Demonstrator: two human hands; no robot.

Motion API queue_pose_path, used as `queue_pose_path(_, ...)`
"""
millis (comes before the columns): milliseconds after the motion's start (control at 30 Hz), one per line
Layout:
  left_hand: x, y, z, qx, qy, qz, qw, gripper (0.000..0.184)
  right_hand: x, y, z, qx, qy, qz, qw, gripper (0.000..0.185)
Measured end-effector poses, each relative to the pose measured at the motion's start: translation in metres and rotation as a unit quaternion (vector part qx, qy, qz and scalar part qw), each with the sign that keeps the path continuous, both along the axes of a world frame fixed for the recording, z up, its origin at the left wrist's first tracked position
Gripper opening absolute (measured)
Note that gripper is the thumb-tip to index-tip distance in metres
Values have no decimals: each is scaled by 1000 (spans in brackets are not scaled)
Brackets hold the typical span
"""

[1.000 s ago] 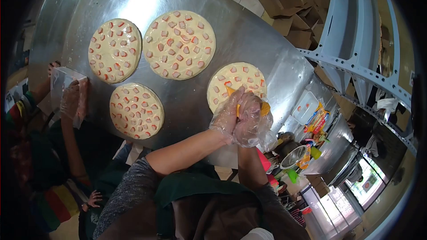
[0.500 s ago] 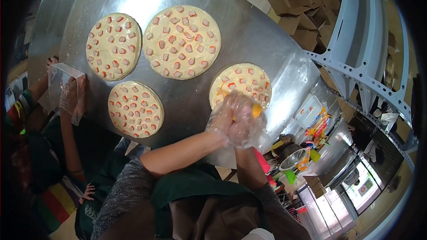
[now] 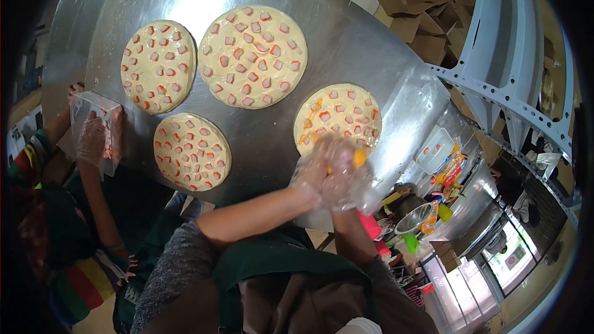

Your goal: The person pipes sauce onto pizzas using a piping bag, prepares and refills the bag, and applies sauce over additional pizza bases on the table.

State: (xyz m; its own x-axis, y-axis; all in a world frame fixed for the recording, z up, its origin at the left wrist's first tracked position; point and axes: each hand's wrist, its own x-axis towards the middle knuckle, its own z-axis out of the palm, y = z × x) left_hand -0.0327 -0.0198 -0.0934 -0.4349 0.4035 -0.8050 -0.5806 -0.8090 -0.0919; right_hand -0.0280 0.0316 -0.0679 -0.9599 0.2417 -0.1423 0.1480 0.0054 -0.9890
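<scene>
My left hand (image 3: 317, 164) and my right hand (image 3: 349, 182), both in clear plastic gloves, are pressed close together over the near edge of a round dough base (image 3: 356, 108). Cream-coloured spread and red-edged white chunks, which look like crab stick, cover that base. A few orange strips lie along its left side. In my right hand sits a yellow-orange piece of food (image 3: 359, 158); its exact kind is unclear. My left hand's fingers are curled in against it, and what they grip is mostly hidden.
On the metal table (image 3: 260, 133) lie a large topped base (image 3: 253, 55) and two smaller ones (image 3: 159, 65) (image 3: 192, 148). To the left, a co-worker's gloved hand (image 3: 91, 139) reaches into a clear box (image 3: 111, 114) of chunks. A white tray (image 3: 435, 150) and metal bowl (image 3: 413, 218) stand right.
My hands have shifted slightly, and more orange strips show on the right-hand base. The co-worker's hand and clear box have moved a little. The whole view has shifted slightly.
</scene>
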Motion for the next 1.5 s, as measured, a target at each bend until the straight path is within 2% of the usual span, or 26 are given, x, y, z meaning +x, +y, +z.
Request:
queue_pose_path(33,-11,5,-6,-49,68,-17,996,40,-14,4,-5,-2,5,-2,1000,23)
queue_pose_path(133,-68,5,-1,143,34,-36,989,39,-57,16,-18,-30,2,-26,999,23)
queue_pose_path(233,-83,4,26,61,-53,-82,993,40,-66,21,-17,-33,-12,-47,998,23)
queue_pose_path(300,-30,9,0,-79,66,-106,989,39,-41,14,-11,-18,-22,-53,998,23)
queue_pose_path(367,14,3,-7,-89,61,-113,988,39,-3,6,0,-4,-33,-53,998,23)
queue_pose_path(433,30,-10,-3,28,-65,-102,992,39,22,0,12,-9,-32,-46,998,23)
queue_pose_path(467,30,-9,-3,-70,18,-136,988,40,25,-1,16,-11,-27,-41,999,23)
queue_pose_path(533,20,-3,10,-259,180,-199,928,41,11,3,10,-11,-15,-38,999,23)
queue_pose_path(567,2,3,8,-123,58,-133,982,42,-4,9,4,-12,-9,-40,999,23)
queue_pose_path(600,-27,10,6,18,-65,-61,996,43,-22,13,-3,-17,-4,-45,999,23)
queue_pose_path(667,-73,20,20,-40,-18,-92,995,41,-59,26,-14,-36,0,-55,998,23)
queue_pose_path(767,-91,26,11,116,-37,-43,992,41,-83,35,-18,-52,-10,-72,996,23)
queue_pose_path(800,-81,22,5,78,7,-87,993,40,-78,33,-17,-46,-13,-78,996,23)
queue_pose_path(867,-34,22,-8,-155,137,-210,956,40,-53,29,-13,-32,-23,-86,996,23)
queue_pose_path(933,17,16,7,-290,222,-215,906,40,-14,20,-3,-25,-33,-88,995,23)
queue_pose_path(1000,32,5,18,-303,203,-205,908,37,15,12,11,-30,-32,-83,996,23)
queue_pose_path(1067,35,-2,19,-280,118,-285,909,38,17,12,15,-35,-22,-74,996,23)
queue_pose_path(1133,22,14,5,-242,151,-212,935,35,-6,21,5,-38,-9,-67,997,24)
queue_pose_path(1233,-41,31,1,-49,52,-126,989,37,-56,38,-13,-54,1,-74,996,24)
queue_pose_path(1333,-90,40,1,167,-39,-75,982,41,-82,48,-17,-65,-6,-90,994,24)
queue_pose_path(1433,-69,30,23,-7,2,-151,989,43,-58,44,-11,-44,-21,-106,993,24)
queue_pose_path(1500,-37,15,50,-171,62,-254,950,41,-16,31,-3,-29,-32,-110,993,24)
